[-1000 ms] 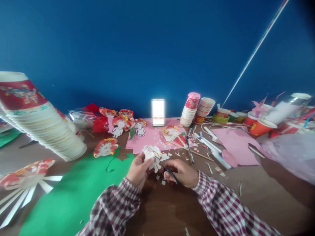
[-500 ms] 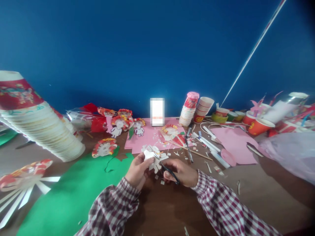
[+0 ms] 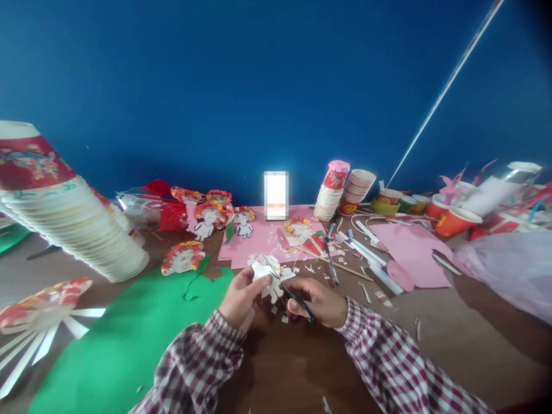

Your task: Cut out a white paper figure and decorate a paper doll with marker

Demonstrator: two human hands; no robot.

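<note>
My left hand (image 3: 244,296) pinches a piece of white paper (image 3: 261,272) between thumb and fingers, above the near middle of the table. My right hand (image 3: 311,299) is closed around the black handles of a pair of scissors (image 3: 305,307). The scissor blades point up and left, lying against the paper. Just below and behind the paper shows a white cut-out figure (image 3: 272,292); whether it is part of the held piece I cannot tell. Small paper scraps (image 3: 284,318) lie beneath my hands.
Green paper (image 3: 129,333) spreads at the left, beside a tall leaning stack of paper cups (image 3: 86,224). Pink sheets (image 3: 254,247) lie ahead, strewn with scraps. Finished-looking paper figures (image 3: 208,221) stand left of centre. Pens (image 3: 331,261), more cups (image 3: 328,192) and pink paper (image 3: 409,253) sit right.
</note>
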